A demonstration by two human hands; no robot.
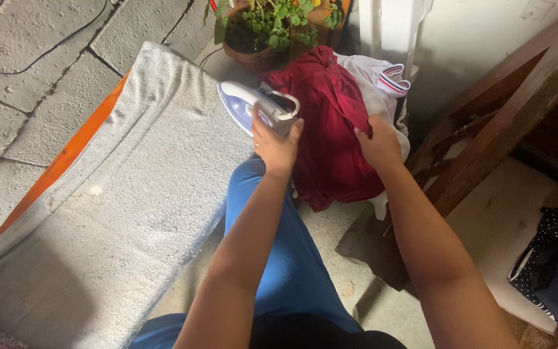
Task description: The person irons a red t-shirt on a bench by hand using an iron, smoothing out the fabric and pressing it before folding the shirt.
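My left hand (275, 143) grips the handle of a white and lilac clothes iron (248, 103), which rests at the right edge of an ironing board covered by a grey towel (130, 187). To its right, my right hand (378, 143) pinches a dark red garment (328, 123) that lies heaped on a pile. White clothing with red and blue striped trim (382, 81) sits under and behind the red garment. My legs in blue trousers (292, 258) are below.
A potted green plant (259, 32) stands behind the pile. A dark wooden frame (518, 103) slants at the right. Dark dotted fabric (550, 258) lies at the far right. The board's orange edge (66, 155) shows at the left over paving stones.
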